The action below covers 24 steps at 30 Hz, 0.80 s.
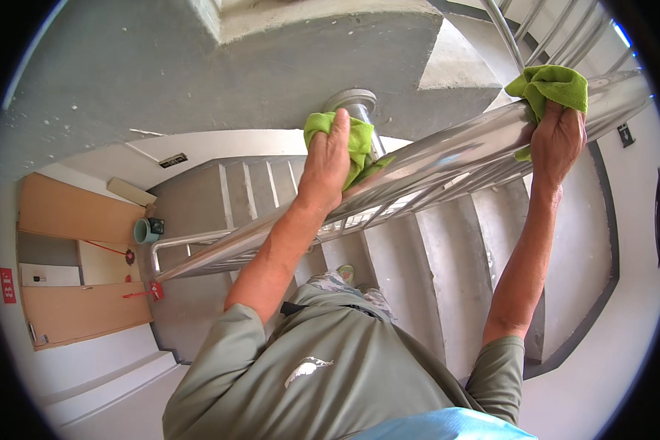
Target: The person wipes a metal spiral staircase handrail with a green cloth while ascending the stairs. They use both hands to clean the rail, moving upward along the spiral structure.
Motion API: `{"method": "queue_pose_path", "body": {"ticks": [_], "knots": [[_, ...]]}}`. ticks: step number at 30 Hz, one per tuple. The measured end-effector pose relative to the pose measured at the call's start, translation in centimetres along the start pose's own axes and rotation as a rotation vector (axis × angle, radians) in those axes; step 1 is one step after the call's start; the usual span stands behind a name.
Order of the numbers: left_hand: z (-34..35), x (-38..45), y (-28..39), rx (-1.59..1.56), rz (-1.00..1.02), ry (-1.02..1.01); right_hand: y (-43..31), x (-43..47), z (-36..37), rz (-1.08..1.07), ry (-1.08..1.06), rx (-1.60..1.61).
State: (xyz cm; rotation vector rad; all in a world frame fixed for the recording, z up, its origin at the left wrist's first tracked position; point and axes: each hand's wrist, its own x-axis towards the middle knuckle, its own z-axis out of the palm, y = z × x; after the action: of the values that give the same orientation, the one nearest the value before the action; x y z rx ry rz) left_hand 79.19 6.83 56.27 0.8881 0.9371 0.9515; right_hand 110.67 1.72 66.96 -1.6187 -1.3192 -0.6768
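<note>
A shiny stainless steel handrail [445, 140] slants across the view over a staircase. My left hand [325, 159] holds a bright green cloth [357, 137] against the rail, close to a metal post [366, 115] with a round flange fixed to the concrete. Farther up the rail to the right, my right hand [558, 135] grips a second green cloth [555, 85], which drapes over the top of the tube. Some of that cloth also shows beneath the rail. The palms and most of the fingers of both hands are hidden.
Concrete steps [407, 264] run beneath me, with one shoe [346, 273] visible on them. Metal balusters [561, 38] rise at upper right. At left stand wooden doors [88, 308], a bucket [144, 231] and a red sign [7, 285]. The concrete stair underside [198, 82] hangs ahead.
</note>
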Motion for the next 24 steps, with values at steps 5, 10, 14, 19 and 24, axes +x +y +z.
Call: {"method": "queue_pose_path", "body": {"ticks": [5,10,14,19,24], "knots": [[4.9,-1.0,-1.0,1.444,0.716,0.111,-0.4,-0.1,0.3,-0.087,0.052,-0.042],[5.1,-1.4,0.8,1.21,1.04,0.092,-0.1,-0.1,0.5,-0.187,0.082,-0.051],[3.8,0.1,2.0,1.188,1.079,-0.137,0.1,-0.1,0.6,-0.208,0.084,-0.01],[1.2,1.0,0.6,1.018,1.02,-0.166,-0.3,0.2,0.3,-0.235,0.09,0.028],[-0.2,-3.9,-0.6,0.391,0.098,0.088,-0.5,0.3,0.9,-0.324,0.186,0.042]]}}
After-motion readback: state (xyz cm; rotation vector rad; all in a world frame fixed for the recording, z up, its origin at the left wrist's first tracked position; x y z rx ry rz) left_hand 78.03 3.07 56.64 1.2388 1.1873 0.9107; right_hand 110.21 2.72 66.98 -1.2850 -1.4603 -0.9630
